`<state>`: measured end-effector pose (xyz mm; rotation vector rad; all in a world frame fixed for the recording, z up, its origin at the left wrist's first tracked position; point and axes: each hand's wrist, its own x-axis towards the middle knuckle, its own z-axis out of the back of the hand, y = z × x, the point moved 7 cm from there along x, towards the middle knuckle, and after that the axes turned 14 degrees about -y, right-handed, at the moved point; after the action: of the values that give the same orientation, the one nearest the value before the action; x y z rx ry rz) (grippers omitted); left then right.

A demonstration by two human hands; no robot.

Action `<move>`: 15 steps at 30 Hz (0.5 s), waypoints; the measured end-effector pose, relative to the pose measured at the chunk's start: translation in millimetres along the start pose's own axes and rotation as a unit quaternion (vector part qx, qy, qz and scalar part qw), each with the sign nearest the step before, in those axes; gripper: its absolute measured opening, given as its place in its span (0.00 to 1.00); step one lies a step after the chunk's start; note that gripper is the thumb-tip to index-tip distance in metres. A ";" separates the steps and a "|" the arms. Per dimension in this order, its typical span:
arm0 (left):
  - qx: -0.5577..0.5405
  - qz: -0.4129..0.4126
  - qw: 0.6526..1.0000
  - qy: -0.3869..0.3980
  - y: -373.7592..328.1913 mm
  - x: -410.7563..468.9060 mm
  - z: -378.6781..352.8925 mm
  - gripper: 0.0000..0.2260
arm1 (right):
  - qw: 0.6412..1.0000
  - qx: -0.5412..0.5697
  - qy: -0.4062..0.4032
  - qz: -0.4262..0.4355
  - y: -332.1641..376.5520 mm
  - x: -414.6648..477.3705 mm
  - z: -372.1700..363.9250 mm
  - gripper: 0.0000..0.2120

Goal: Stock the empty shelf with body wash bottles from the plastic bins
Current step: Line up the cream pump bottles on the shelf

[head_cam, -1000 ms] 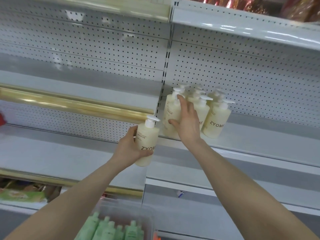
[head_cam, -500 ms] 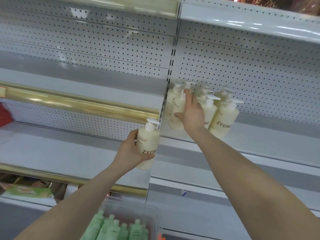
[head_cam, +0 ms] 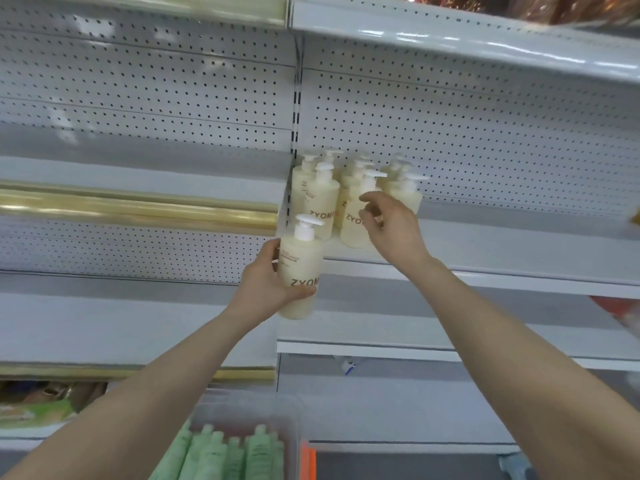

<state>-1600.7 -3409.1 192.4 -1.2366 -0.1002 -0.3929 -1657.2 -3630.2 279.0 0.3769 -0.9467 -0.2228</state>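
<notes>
Several cream pump bottles marked ZYOM (head_cam: 323, 199) stand in a cluster at the left end of the white shelf (head_cam: 485, 251). My left hand (head_cam: 268, 284) grips one more cream pump bottle (head_cam: 299, 268) upright, just below and in front of that shelf's left corner. My right hand (head_cam: 391, 225) hovers in front of the cluster with its fingers loosely spread, holding nothing; it hides part of the front bottles.
A clear plastic bin (head_cam: 242, 445) of green bottles sits below, between my arms. White pegboard backs the shelves. Gold-edged shelves (head_cam: 138, 209) run to the left, another white shelf (head_cam: 450, 32) hangs above. Packaged goods show at the lower left (head_cam: 34, 407).
My right hand has let go of the bottle it set at the cluster's left front and has drawn back to the right. My left hand has lifted its bottle closer to the shelf.
</notes>
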 end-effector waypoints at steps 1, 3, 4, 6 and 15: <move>0.001 -0.009 1.000 0.004 -7.5 0.0 -10.0 0.39 | 0.999 0.027 0.026 -0.023 0.9 -4.9 5.1 0.12; -0.002 -0.023 1.000 0.011 -23.7 0.1 -32.6 0.39 | 0.991 0.080 0.091 -0.063 0.8 -14.7 9.9 0.14; -0.007 -0.027 1.000 0.014 -32.0 0.2 -44.4 0.39 | 0.984 0.105 0.123 -0.076 0.4 -19.2 11.1 0.15; -0.017 -0.034 0.999 0.017 -46.7 2.3 -69.6 0.38 | 0.967 0.157 0.174 -0.104 -5.7 -25.7 13.2 0.18; -0.027 -0.080 0.993 0.079 -86.2 21.4 -179.3 0.35 | 0.961 0.129 0.211 -0.120 -103.6 11.3 55.2 0.20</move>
<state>-1635.0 -3604.8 216.3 -1.2499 -0.0525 -0.6345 -1698.4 -3740.6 274.2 0.7510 -0.5061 -0.2285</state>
